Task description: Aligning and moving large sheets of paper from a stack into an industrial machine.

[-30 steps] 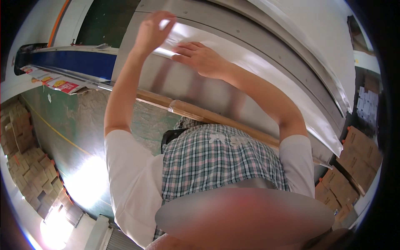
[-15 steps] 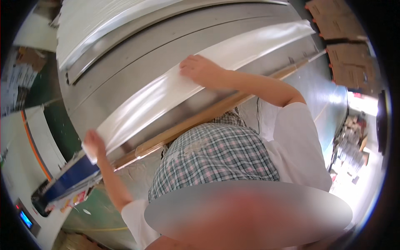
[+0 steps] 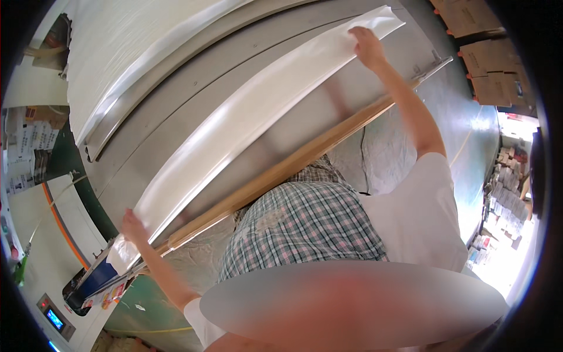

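Note:
A long, glossy white strip of folded sheet material [image 3: 258,105] lies diagonally over the grey metal table [image 3: 281,144]. I cannot tell whether it is film or cloth. Close to its lower left end, my left hand [image 3: 135,227] grips the strip with closed fingers, and the end hangs past the table's corner. Near the far right end, my right hand [image 3: 368,47] has its fingers bent over the strip, closed on it. Between the two hands the strip is stretched out fairly smooth.
A brown wooden edge bar [image 3: 281,170] runs along the table's near side, against my checked apron [image 3: 316,223]. Beyond a metal rail [image 3: 170,70] lies a wide white sheet [image 3: 129,58]. Cardboard boxes [image 3: 487,64] are stacked at right. A small lit display [image 3: 54,318] is at lower left.
My right hand has slid from the strip's middle to near its far right end. The left hand still grips the lower left end. The view has shifted a little.

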`<state>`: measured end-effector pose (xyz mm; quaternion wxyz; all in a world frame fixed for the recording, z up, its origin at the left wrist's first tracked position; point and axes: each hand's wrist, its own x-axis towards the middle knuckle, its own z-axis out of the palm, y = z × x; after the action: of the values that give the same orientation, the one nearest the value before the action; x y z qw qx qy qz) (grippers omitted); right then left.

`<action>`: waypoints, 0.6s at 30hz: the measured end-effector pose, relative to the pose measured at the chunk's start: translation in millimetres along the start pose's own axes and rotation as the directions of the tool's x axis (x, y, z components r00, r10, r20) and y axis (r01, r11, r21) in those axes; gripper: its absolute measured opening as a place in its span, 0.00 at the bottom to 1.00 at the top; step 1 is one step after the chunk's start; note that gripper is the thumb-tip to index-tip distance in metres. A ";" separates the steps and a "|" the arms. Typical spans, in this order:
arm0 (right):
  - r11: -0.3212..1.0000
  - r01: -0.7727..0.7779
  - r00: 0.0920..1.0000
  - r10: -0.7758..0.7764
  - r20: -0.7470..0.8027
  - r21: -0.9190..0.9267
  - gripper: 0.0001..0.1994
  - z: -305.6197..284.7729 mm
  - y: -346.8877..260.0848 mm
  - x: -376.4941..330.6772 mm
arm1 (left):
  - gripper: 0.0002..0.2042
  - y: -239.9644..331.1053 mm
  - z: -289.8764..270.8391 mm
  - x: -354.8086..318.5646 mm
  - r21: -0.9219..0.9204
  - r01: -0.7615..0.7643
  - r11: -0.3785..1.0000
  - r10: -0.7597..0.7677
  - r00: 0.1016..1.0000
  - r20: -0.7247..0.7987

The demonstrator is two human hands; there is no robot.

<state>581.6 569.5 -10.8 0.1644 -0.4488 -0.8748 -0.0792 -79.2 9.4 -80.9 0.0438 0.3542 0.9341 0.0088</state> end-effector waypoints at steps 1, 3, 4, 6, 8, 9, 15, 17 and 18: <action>0.991 -0.089 0.992 0.078 -0.103 -0.105 0.13 5.4 28.7 -2.8 | 0.27 72.7 -18.7 -2.2 0.006 0.110 0.994 -0.110 0.993 0.045; 0.989 -0.107 0.991 0.098 -0.090 -0.098 0.14 9.0 52.2 10.3 | 0.27 126.1 -33.9 -15.3 0.036 0.250 0.968 -0.252 0.965 0.074; 0.987 -0.125 0.990 0.117 -0.078 -0.100 0.15 8.8 61.2 17.5 | 0.27 135.7 -30.0 -20.5 0.022 0.204 0.979 -0.205 0.978 0.042; 0.983 -0.163 0.986 0.160 -0.034 -0.085 0.14 9.6 75.1 33.1 | 0.29 161.7 -28.3 -26.6 -0.015 0.134 0.991 -0.134 0.991 0.016; 0.976 -0.204 0.979 0.206 0.009 -0.079 0.13 5.9 92.9 37.5 | 0.29 190.2 -26.5 -28.1 -0.037 0.117 0.992 -0.117 0.993 -0.003; 0.982 -0.180 0.980 0.184 -0.078 0.059 0.12 3.7 99.8 39.8 | 0.29 201.1 -26.8 -30.6 -0.064 0.108 0.992 -0.109 0.994 -0.024; 0.985 -0.043 0.992 0.063 -0.112 0.167 0.08 4.5 155.7 12.7 | 0.21 277.9 -53.2 -58.1 -0.148 -0.206 0.967 0.134 0.911 -0.391; 0.994 -0.039 0.999 0.038 0.007 0.099 0.08 27.7 183.6 8.8 | 0.18 301.4 -70.4 -75.3 -0.190 -0.312 0.931 0.255 0.927 -0.274; 0.992 -0.046 0.998 0.040 0.050 0.118 0.08 31.0 194.2 11.5 | 0.16 307.5 -73.9 -86.6 -0.185 -0.340 0.922 0.291 0.925 -0.245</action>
<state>726.1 700.7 -37.4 0.1718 -0.4586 -0.8718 -0.0124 182.2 183.4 13.8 -0.0190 0.4905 0.8566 0.1587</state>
